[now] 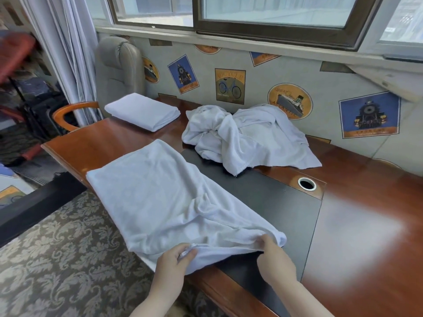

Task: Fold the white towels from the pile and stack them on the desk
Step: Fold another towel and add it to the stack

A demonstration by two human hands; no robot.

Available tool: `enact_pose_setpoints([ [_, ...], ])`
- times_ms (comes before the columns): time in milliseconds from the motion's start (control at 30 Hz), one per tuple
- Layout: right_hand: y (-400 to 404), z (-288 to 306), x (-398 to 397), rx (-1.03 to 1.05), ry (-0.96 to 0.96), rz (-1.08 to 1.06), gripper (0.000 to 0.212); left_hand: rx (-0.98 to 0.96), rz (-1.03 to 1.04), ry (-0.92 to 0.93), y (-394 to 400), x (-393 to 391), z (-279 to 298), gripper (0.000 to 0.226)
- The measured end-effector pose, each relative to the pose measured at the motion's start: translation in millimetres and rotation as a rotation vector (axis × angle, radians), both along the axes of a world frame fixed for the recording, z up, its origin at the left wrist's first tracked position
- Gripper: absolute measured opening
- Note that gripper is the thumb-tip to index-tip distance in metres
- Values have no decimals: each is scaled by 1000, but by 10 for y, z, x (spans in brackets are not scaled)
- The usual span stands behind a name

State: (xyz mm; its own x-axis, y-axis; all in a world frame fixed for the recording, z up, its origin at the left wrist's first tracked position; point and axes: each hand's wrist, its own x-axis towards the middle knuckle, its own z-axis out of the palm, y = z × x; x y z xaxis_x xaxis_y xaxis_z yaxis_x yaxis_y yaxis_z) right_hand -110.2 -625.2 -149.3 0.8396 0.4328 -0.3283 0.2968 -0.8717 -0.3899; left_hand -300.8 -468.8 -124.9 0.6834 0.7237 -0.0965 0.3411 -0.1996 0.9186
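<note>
Now your left hand (175,259) and right hand (272,255) each pinch the towel (160,197) by its near edge. Its long axis runs away from them toward the folded towel (142,110).

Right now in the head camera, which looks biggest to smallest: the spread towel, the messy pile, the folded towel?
1. Spread towel, though it's nearest the camera.
2. Messy pile.
3. Folded towel, farthest away.

A hotel-style room: wooden desk (366,202), padded chair (116,65) at ten o'clock, patterned carpet (57,259), curtained window (274,12).
</note>
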Motion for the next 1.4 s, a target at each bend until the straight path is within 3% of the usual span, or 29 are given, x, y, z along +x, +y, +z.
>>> enact_pose_setpoints([
  [100, 40, -5, 60, 175, -138, -89, 41, -117, -136, 47, 133, 44, -64, 10],
  [167, 87, -44, 76, 254, -202, 47, 40, -148, -178, 65, 237, 104, -94, 14],
  [267, 202, -77, 92, 171, -175, 319, 37, -122, -280, 142, 417, 213, -79, 15],
  [367, 286, -68, 163, 101, -110, 329, 22, -110, -475, 256, 637, 281, -44, 9],
  [433, 295, -80, 248, 93, -65, 235, 24, -128, -541, 279, 756, 310, -29, 4],
  [467, 290, -74, 280, 97, -31, 179, 25, -145, -546, 264, 796, 325, -14, 3],
  [567, 285, -12, 303, 115, 30, 123, 24, -161, -494, 222, 849, 380, 23, 28],
  [667, 402, 176, 111, 502, 8, 198, 38, -187, -429, 204, 850, 425, 13, 31],
  [733, 560, 293, -102, 724, 18, 397, 30, -308, -380, 197, 830, 430, 26, 31],
  [833, 811, 296, -346, 755, -92, 594, 25, -479, -403, 189, 826, 424, 46, 38],
  [933, 964, 221, -416, 677, -193, 662, 28, -616, -360, 141, 801, 437, 109, 46],
  [1067, 1018, 166, -423, 707, -159, 541, 19, -802, -368, 74, 754, 456, 159, 37],
  [1133, 1012, 158, -464, 771, -110, 416, 23, -869, -328, 36, 742, 473, 141, 45],
  [1267, 953, 172, -486, 918, 122, 121, 30, -786, -307, 22, 693, 532, 123, 28],
  [1400, 875, 174, -458, 923, 234, 11, 22, -739, -166, 43, 655, 581, 41, 14],
])
